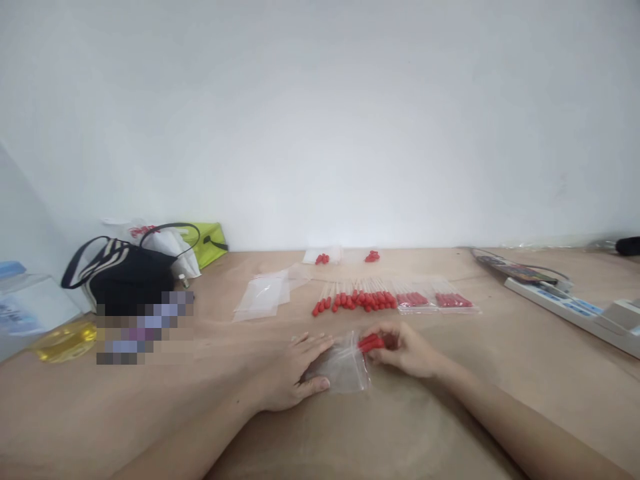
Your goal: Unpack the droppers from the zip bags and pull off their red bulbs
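Note:
My left hand [293, 373] rests on a small clear plastic bag [343, 367] on the brown table, fingers spread with the thumb on the bag. My right hand [405, 348] is closed around a bunch of red-tipped sticks [371, 343], whose red ends are at the bag's mouth. Behind the hands lies a row of loose red-tipped sticks [355, 300] and two filled bags [434, 300] of them.
Empty clear bags [267, 293] lie left of the sticks. Two small heaps of red pieces [372, 256] sit near the wall. A black striped handbag [127, 270], a green bag [207, 241] and a yellow object [65, 341] stand left. A white power strip [570, 305] lies right.

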Action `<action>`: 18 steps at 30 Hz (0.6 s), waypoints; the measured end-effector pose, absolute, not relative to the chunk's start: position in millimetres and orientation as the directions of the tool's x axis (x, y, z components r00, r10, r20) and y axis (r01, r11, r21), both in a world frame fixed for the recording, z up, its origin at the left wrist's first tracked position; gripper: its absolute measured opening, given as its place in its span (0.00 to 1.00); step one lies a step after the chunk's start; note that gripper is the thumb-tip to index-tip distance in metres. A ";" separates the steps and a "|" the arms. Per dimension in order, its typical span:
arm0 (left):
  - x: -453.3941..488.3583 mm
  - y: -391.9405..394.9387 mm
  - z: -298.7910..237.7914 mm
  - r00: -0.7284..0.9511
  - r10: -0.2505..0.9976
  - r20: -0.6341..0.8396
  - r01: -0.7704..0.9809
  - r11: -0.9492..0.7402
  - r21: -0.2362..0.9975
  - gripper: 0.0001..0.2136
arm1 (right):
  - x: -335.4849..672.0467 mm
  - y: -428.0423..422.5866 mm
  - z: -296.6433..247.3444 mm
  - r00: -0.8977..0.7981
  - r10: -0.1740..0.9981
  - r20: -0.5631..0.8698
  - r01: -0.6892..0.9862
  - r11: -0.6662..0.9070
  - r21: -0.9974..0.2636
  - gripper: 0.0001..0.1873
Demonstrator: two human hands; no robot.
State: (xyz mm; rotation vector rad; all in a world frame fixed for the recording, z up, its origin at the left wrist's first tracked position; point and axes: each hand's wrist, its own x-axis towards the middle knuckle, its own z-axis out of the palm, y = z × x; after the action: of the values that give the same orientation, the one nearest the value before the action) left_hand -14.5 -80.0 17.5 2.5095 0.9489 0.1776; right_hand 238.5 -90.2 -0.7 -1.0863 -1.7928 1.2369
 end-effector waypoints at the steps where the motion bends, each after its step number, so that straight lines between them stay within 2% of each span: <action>1: -14.9 -79.5 17.0 0.766 0.642 -0.035 0.585 -0.674 0.452 0.27 | 241.9 -89.0 -1.5 -0.389 0.921 0.026 0.161 0.096 -0.982 0.14; 3: -15.8 -78.5 15.6 0.777 0.629 -0.030 0.572 -0.685 0.452 0.27 | 245.9 -86.7 -3.3 -0.382 0.922 -0.056 0.014 -0.055 -0.998 0.18; 6: -16.9 -77.4 13.9 0.781 0.623 -0.036 0.569 -0.688 0.451 0.26 | 246.3 -84.7 -4.9 -0.388 0.913 -0.125 -0.091 -0.173 -0.981 0.19; 11: -16.3 -78.3 16.8 0.784 0.619 -0.046 0.568 -0.685 0.457 0.25 | 262.6 -77.2 -3.5 -0.313 0.919 -0.240 -0.038 -0.265 -0.964 0.12; 15: -15.9 -79.8 20.6 0.783 0.620 -0.047 0.565 -0.677 0.472 0.25 | 301.5 -66.0 4.7 -0.213 0.953 -0.216 -0.009 -0.223 -0.975 0.10; 18: -17.0 -79.6 21.3 0.768 0.637 -0.065 0.578 -0.647 0.497 0.25 | 317.9 -60.3 13.2 -0.052 0.998 -0.037 -0.072 -0.041 -0.997 0.09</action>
State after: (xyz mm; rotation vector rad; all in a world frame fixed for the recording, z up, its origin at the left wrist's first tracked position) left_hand -17.0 -79.6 21.3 2.4614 0.9121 0.1573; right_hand 317.9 -60.3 13.2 -1.1589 -1.1728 1.3085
